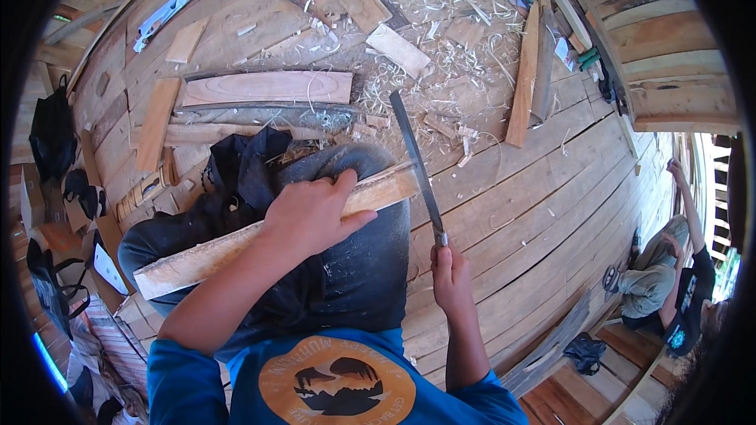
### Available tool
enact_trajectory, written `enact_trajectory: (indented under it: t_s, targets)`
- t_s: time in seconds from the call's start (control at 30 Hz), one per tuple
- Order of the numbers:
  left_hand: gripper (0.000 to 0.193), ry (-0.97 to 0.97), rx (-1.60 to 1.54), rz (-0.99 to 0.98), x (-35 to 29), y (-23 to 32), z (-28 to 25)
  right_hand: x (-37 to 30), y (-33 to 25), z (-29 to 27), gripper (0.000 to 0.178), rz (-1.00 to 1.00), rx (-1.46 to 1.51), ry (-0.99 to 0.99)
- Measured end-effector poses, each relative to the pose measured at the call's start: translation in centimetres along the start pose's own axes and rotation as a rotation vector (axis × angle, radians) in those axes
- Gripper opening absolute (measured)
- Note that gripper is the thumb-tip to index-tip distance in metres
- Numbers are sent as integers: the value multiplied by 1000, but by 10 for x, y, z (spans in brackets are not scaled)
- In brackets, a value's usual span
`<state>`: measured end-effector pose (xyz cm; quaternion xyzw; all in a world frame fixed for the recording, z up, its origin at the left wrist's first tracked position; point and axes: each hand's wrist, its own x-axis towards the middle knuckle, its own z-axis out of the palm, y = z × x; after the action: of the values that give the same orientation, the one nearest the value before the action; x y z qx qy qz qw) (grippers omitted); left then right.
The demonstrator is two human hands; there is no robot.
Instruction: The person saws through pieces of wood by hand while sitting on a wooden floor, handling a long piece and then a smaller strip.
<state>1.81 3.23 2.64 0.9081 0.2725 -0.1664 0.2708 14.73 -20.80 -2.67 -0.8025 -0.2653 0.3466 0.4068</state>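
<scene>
A long, pale wooden board (386, 189) lies slantwise across my lap, one rough edge showing bark or unsmoothed wood. My left hand (311, 212) grips it past its middle, thumb and fingers on either side. In my right hand (451, 275) is the handle of a long knife (417, 157) with a narrow dark blade and a metal collar. The blade points away from me and crosses the board's right end; whether it cuts into the wood I cannot tell. My fingers hide most of the handle.
Curled shavings (394, 102) and offcuts litter the plank floor ahead. Several boards lie about, among them a wide bark-edged one (268, 88) and a long one (524, 79) at right. Bags (53, 130) stand at left. Another person (669, 275) sits at far right.
</scene>
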Motion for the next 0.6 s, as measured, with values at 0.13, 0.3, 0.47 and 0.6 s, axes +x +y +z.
enact_trajectory:
  t_s: [0.13, 0.3, 0.47, 0.6]
  targets:
    - [52, 25, 11, 16, 2, 1, 2, -1, -6, 0, 45, 20, -16, 4]
    - [51, 53, 12, 47, 6, -6, 7, 10, -8, -8, 38, 55, -9, -47]
    - [49, 96, 52, 76, 4, -5, 13, 15, -21, -8, 40, 70, -72, -57]
    - [48, 130, 64, 52, 0, -3, 12, -10, -6, -16, 41, 75, -103, -38]
